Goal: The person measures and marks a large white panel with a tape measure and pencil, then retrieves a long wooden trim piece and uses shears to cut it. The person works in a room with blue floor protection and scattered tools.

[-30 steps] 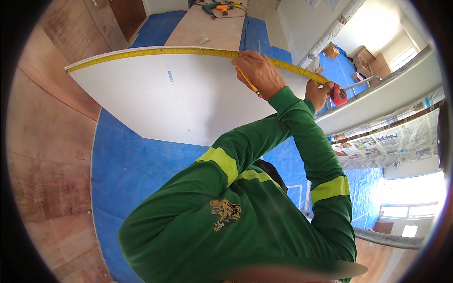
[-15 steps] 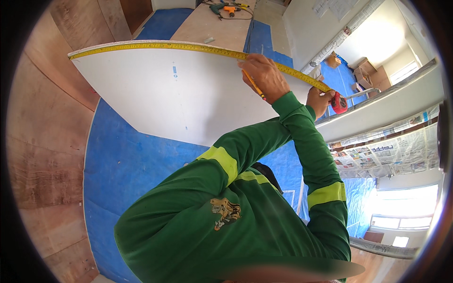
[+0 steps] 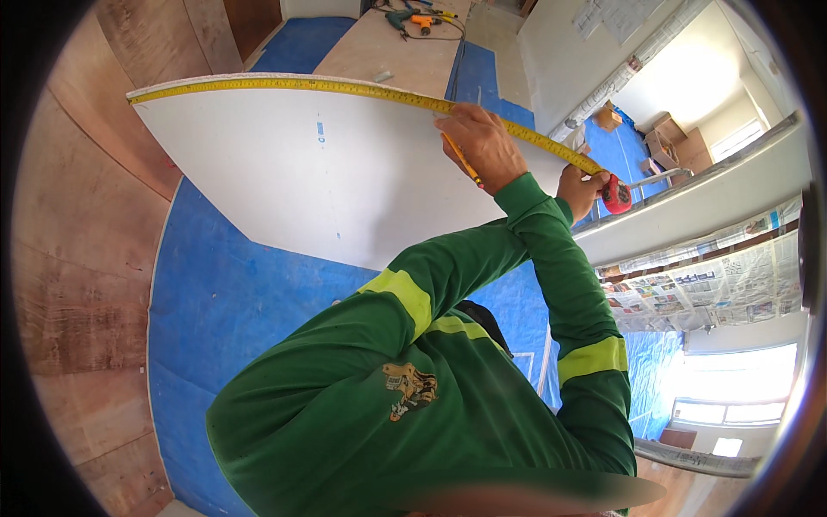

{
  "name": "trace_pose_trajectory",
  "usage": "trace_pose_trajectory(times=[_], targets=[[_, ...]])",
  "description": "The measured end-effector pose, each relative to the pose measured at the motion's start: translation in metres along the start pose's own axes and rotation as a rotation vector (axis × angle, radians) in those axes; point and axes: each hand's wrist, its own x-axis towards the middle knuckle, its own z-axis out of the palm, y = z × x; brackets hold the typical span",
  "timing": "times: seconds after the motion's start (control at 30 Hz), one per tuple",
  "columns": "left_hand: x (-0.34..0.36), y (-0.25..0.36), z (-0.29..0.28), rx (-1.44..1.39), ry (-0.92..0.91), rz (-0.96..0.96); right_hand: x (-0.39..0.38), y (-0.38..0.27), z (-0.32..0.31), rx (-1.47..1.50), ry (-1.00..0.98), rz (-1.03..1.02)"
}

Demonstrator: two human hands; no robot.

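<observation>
A large white board stands in front of me, its top edge curved by the lens. The yellow blade of a tape measure lies along that edge from the far left corner to the red case at the right. My left hand is closed beside the case, gripping the tape measure. Over my left forearm crosses my right arm. My right hand is closed around a yellow pencil and rests at the board's top edge against the blade. Some of its fingertips are hidden.
Blue sheeting covers the floor. Beyond the board lies a pale panel with a green drill, an orange tool and cables on it. Wooden panelling rises at the left. A ledge and newspaper-covered surface are at the right.
The view has shifted very slightly. Both hands keep their places on the pencil and the tape measure, and the blade still lies along the board's edge.
</observation>
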Motion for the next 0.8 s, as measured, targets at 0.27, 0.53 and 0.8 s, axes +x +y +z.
trace_pose_trajectory(times=[0.27,0.53,0.8], targets=[[-0.037,-0.027,-0.046,0.219,-0.101,0.055,-0.014,-0.007,-0.025,0.412,0.182,0.123],[-0.141,-0.02,-0.186,0.571,-0.25,-0.01,-0.017,-0.003,0.011,0.431,0.231,0.236],[-0.228,0.035,-0.328,0.75,-0.167,-0.278,-0.009,0.003,0.027,0.447,0.314,0.279]])
